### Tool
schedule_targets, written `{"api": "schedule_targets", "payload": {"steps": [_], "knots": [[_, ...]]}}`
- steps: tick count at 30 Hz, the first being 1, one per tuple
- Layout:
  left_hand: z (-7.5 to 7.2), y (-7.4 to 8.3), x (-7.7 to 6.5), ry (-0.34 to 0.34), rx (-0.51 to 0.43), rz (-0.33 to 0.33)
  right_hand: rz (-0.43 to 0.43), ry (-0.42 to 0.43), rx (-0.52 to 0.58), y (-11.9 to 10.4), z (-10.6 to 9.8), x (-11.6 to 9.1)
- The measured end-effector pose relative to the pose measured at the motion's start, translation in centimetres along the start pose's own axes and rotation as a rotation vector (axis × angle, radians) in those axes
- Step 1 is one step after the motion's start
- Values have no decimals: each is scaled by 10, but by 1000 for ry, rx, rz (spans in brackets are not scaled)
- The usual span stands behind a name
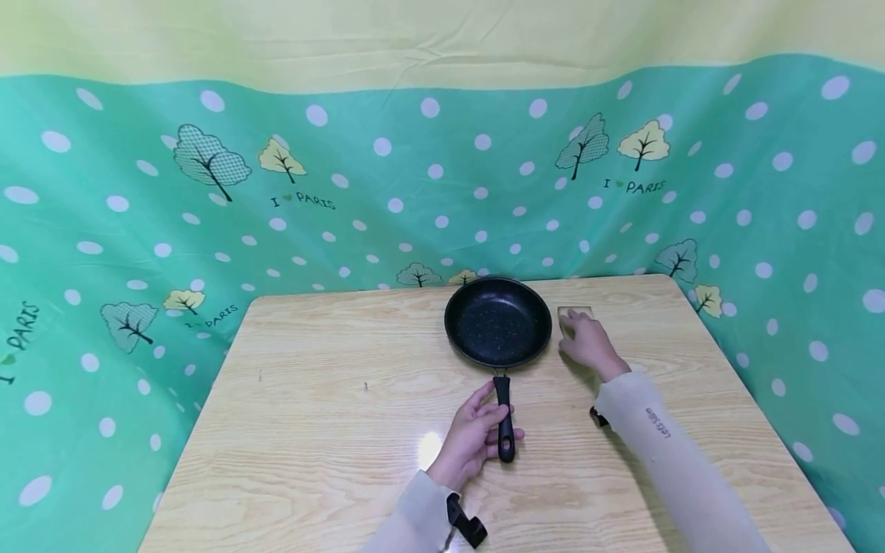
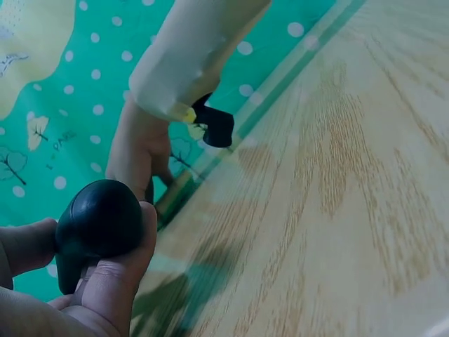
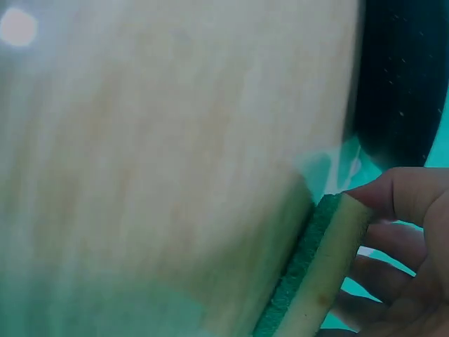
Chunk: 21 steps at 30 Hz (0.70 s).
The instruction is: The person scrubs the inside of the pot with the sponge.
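Note:
A black frying pan [image 1: 498,322] lies towards the back of the wooden table, its handle pointing to the near side. My left hand [image 1: 473,438] grips the pan's black handle [image 2: 98,221], thumb on one side and fingers round the other. To the right of the pan, my right hand [image 1: 588,342] is at a sponge [image 3: 319,274] with a yellow body and a green scouring layer. In the right wrist view one fingertip touches the sponge's end, and the other fingers curl behind it. The green layer faces the table. From above, the hand partly hides the sponge.
The light wood table [image 1: 311,430] has its back edge against a green curtain [image 1: 346,192] with white dots and printed trees. The curtain continues along the left and right sides. A black strap device [image 1: 466,522] is on the left wrist.

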<state>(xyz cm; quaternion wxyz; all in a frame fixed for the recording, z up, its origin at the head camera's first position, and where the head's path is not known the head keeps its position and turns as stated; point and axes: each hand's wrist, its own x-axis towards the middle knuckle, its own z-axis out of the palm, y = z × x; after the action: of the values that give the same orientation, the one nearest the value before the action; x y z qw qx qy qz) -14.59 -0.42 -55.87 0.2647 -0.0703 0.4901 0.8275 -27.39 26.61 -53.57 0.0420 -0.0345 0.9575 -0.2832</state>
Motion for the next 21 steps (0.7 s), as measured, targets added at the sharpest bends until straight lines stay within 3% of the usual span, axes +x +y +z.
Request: {"api": "schedule_targets", "payload": {"steps": [13, 16, 21], "knots": [[-4, 1, 1, 12, -22, -5, -31, 7, -10, -2, 2, 2], [-6, 2, -1, 29, -14, 23, -50, 33, -9, -5, 0, 1], [-22, 24, -6, 52, 60, 79, -85, 69, 23, -7, -10, 0]]}}
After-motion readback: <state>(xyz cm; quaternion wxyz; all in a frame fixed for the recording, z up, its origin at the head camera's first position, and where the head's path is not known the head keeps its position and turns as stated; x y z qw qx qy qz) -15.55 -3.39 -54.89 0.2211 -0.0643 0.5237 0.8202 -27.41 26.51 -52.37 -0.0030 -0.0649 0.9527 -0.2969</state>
